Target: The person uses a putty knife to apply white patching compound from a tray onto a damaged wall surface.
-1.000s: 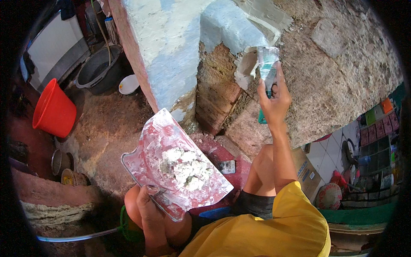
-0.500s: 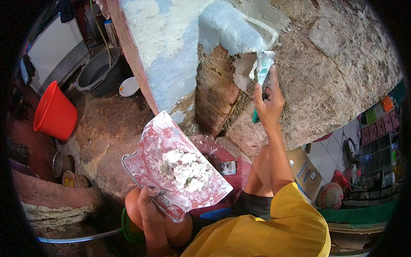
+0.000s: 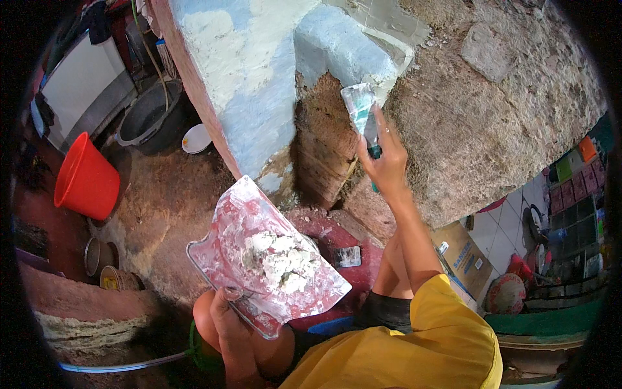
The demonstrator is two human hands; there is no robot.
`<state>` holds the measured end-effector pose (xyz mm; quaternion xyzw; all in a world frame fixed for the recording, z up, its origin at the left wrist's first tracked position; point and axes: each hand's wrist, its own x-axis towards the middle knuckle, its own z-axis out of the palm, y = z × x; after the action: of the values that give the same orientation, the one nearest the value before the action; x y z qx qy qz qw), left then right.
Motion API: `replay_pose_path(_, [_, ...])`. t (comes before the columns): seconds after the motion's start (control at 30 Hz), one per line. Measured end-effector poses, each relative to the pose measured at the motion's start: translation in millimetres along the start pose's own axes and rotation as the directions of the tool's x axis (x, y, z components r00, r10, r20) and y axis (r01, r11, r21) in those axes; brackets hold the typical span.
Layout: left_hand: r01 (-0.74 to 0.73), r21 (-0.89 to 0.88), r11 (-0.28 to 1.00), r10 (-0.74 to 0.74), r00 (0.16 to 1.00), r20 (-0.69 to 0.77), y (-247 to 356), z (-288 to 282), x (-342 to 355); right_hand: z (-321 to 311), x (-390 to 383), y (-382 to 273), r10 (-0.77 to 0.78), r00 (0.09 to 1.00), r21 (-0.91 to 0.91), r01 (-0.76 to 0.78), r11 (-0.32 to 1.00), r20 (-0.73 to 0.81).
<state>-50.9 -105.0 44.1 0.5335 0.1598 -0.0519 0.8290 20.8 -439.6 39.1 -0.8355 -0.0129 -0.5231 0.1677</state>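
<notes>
Gripping scraper (image 3: pixel 359 104) by its handle: right hand (image 3: pixel 389 159), blade at lower edge of blue wall (image 3: pixel 343 48). Left hand (image 3: pixel 227 318) clamps lower-left edge of tray (image 3: pixel 217 249), paste (image 3: pixel 282 260) mid-tray. Likely scraper light, paste soft, tray front-heavy; best held thumb-over-edge.

Putty knife (image 3: pixel 365 117): green-handled, broad-bladed, smeared white; held aslant at the chipped edge of the blue wall (image 3: pixel 343 52) (contact cannot be told).
Red pan (image 3: pixel 227 223): streaked white, held at an angle.
White paste (image 3: pixel 282 259): heaped in lumps mid-pan.
</notes>
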Motion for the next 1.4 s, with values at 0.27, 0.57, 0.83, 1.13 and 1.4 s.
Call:
replay_pose_path(0.27, [0.068,0.041,0.997,-0.068,0.998,-0.006,1,-8,3,-3,7,4,0.128,0.987,0.016,-0.127,0.992,-0.095])
replay_pose_path(0.57, [0.043,-0.01,0.999,-0.042,0.997,0.068,12,8,-3,-4,-2,-10,0.108,0.994,-0.054,-0.109,0.993,-0.019])
replay_pose_path(0.83, [0.041,-0.032,0.999,-0.043,0.998,-0.041,4,2,-2,-15,14,-6,0.111,0.988,-0.111,-0.123,0.986,-0.104])
replay_pose_path(1.13, [0.037,-0.004,0.999,-0.037,0.999,-0.013,7,0,-2,-21,2,-16,0.189,0.981,-0.125,-0.193,0.973,-0.045])
replay_pose_path(1.4, [-0.025,0.014,1.0,0.025,1.0,0.005,-5,-13,3,-21,17,-9,0.134,0.988,-0.103,-0.141,0.985,-0.073])
